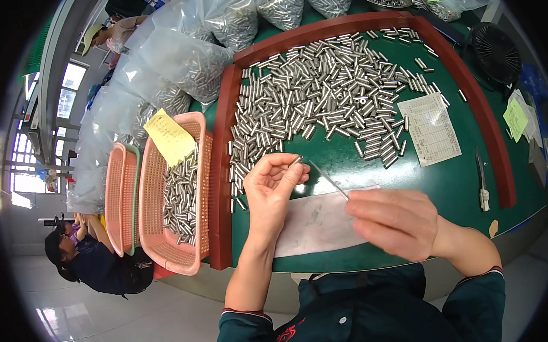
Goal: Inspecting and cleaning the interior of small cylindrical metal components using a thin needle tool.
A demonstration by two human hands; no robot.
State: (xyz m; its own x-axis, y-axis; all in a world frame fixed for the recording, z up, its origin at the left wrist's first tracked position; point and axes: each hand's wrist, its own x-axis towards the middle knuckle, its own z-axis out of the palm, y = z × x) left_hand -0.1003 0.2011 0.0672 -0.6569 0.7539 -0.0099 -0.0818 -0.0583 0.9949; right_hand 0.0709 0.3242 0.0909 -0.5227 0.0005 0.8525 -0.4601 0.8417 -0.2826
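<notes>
My left hand [268, 188] is closed, pinching one small metal cylinder [296, 160] between thumb and fingertips. Thin and straight, a metal rod like a needle file [328, 180] sticks out of the closed fingers of my right hand [397, 220]. Its tip points at the cylinder, a short way off from it. Beneath both hands a greyish-white cloth [315, 225] lies on the green tabletop. Beyond them spreads a large heap of short shiny metal cylinders [319, 88], some seen end-on with holes.
A dark red wooden frame [221, 167] borders the heap. Left of it stand pink baskets [204, 246], one holding cylinders and a yellow note [170, 138]. Filled plastic bags [198, 65] line the back. At right are a printed sheet [429, 129], a slim tool [481, 179] and a black fan [494, 53].
</notes>
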